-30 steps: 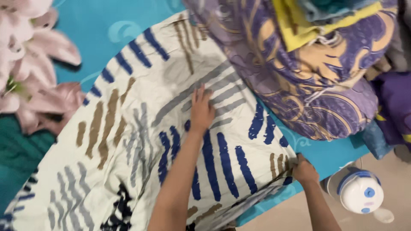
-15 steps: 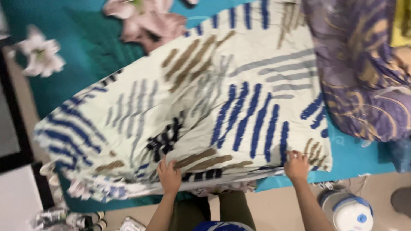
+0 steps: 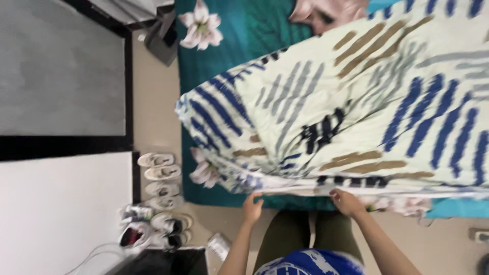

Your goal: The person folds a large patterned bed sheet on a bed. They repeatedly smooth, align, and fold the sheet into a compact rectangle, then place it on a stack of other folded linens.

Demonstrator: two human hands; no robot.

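Both hands, left hand (image 3: 252,208) and right hand (image 3: 346,201), pinch the near edge of the striped blanket (image 3: 356,112) lying on the bed (image 3: 229,40); the grip looks closed, though blurred.

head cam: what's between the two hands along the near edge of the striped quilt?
Between left hand and right hand, only the cream, blue-and-brown striped quilt's folded edge, over olive-green trousers. Nothing else, head view.

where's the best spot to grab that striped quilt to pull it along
Probably the near folded edge of the striped quilt, from the bedside, thumb on top. The layers stack and overhang the teal sheet there, right where the left hand and right hand meet it.
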